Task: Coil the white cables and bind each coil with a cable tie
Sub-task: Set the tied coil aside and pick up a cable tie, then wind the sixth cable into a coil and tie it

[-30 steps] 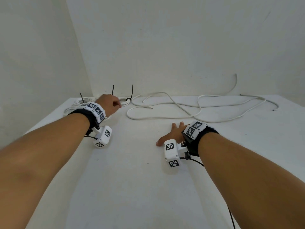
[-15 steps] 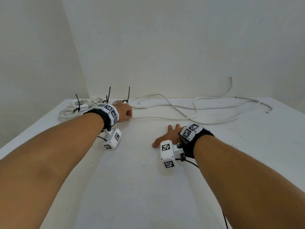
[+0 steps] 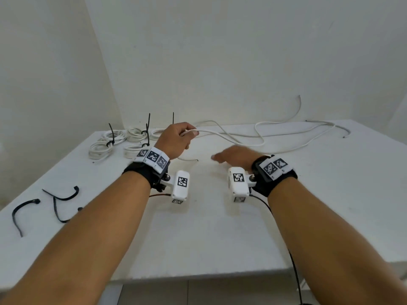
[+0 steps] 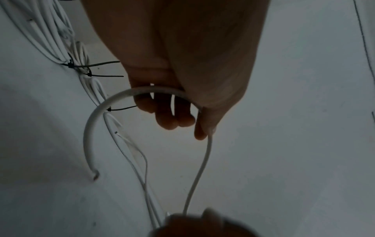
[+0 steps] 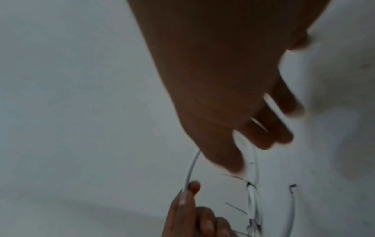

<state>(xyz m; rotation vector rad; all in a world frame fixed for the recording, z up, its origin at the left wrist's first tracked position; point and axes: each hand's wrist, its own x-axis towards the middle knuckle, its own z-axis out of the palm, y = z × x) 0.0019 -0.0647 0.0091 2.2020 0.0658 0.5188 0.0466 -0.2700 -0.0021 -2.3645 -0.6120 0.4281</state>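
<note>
While our left hand [image 3: 176, 139] pinches the loose white cable [image 3: 237, 140] trailing far right, our right hand [image 3: 235, 154], fingers spread and empty, should feed even loops beside the tied coils [image 3: 110, 140]

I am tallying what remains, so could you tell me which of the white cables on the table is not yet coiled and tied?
The long loose cable sprawling across the table's far right, gripped by the left hand; the bundles at far left are coiled with black ties.

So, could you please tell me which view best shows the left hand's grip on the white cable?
The left wrist view: the left hand curls round the white cable. The head view shows knuckles mostly; the right wrist view, blurred fingertips.
</note>
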